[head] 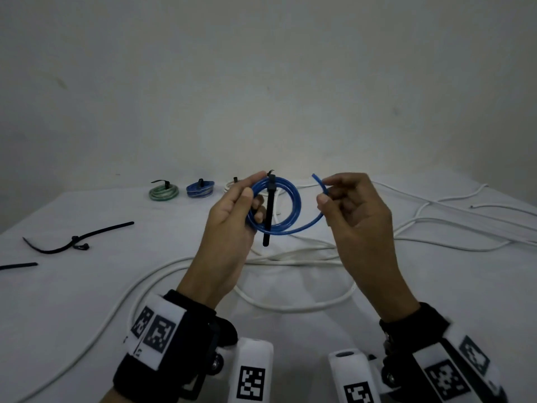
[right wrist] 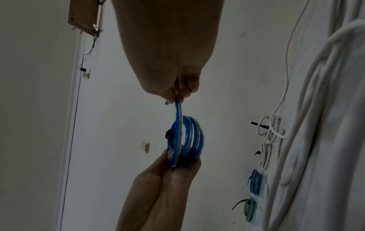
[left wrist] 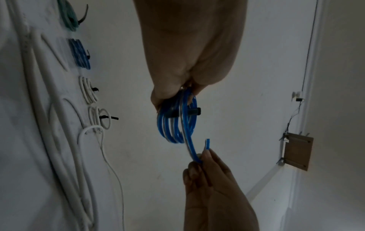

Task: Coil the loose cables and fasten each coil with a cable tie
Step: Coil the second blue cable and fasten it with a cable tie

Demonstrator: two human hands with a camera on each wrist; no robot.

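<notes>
A blue cable coil (head: pixel 292 199) (left wrist: pixel 173 128) (right wrist: pixel 189 136) hangs in the air above the table, with a black cable tie (head: pixel 268 213) (left wrist: pixel 194 112) wrapped across it, its tail pointing down. My left hand (head: pixel 232 216) (left wrist: pixel 173 93) (right wrist: pixel 177 162) grips the coil's left side between thumb and fingers. My right hand (head: pixel 334 196) (left wrist: pixel 201 157) (right wrist: pixel 177 95) pinches the coil's loose blue end (head: pixel 318 181) to the right, a short stub sticking up past the fingers.
Tied coils line the table's back edge: green (head: pixel 163 191), blue (head: pixel 200 189), and white ones (left wrist: pixel 88 90) (left wrist: pixel 98 117). Spare black ties (head: pixel 75 238) (head: pixel 17 266) lie at left. Loose white cables (head: pixel 290 257) sprawl across the middle and right of the white table (head: pixel 87 301).
</notes>
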